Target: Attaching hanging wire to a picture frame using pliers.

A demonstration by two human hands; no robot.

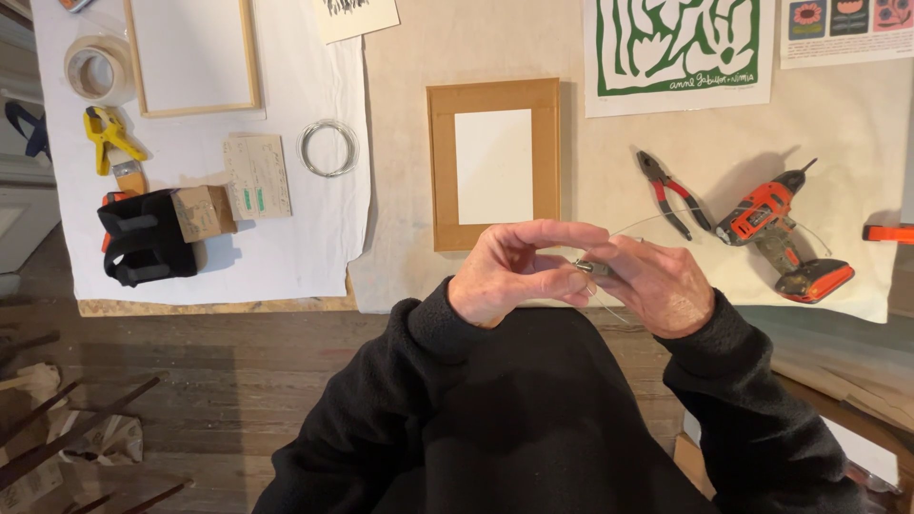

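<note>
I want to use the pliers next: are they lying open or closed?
Open. The pliers lie on the cloth with their red handles spread apart beside the drill.

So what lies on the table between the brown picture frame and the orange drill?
In the head view, a pair of red-handled pliers lies between the brown frame and the orange drill, on the beige cloth. A thin wire arcs across just below them.

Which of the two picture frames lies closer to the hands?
The brown frame with the white centre, straight ahead of both hands. The pale wooden frame lies far off at the top left, beside the roll of tape.
</note>
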